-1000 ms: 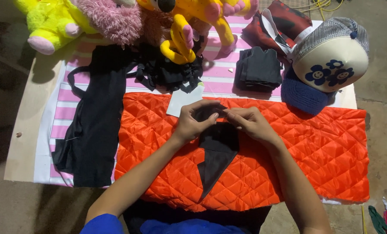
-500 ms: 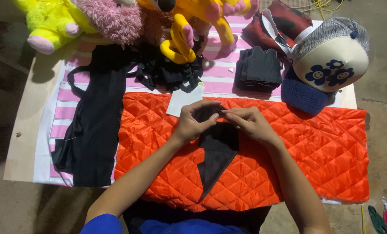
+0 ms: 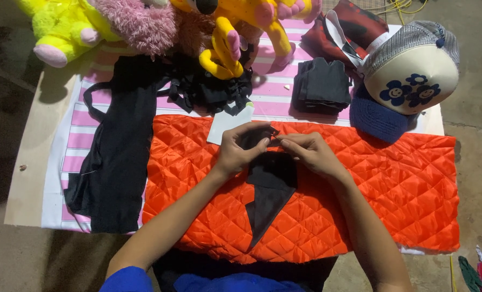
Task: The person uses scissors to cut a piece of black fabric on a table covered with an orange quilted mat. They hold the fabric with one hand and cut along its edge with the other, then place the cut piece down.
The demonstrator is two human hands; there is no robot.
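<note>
- The black fabric piece is lying on the orange quilted cloth, its wide end up at your hands and its narrow tip pointing back toward you.
- Your left hand is curling over the piece's top edge, thumb and forefinger pinching the black cloth.
- Your right hand is meeting it from the other side, fingertips pressed together on the same edge; whether anything thin is sitting between them cannot be told.
- The orange quilted cloth is spreading across the near side of the striped pink-and-white sheet, which is covering the board.
- A long black garment is lying just left of the quilt.
- A folded stack of dark cloth is resting beyond your hands, near a cream cap with blue flowers.
- Plush toys are crowding the far edge.
</note>
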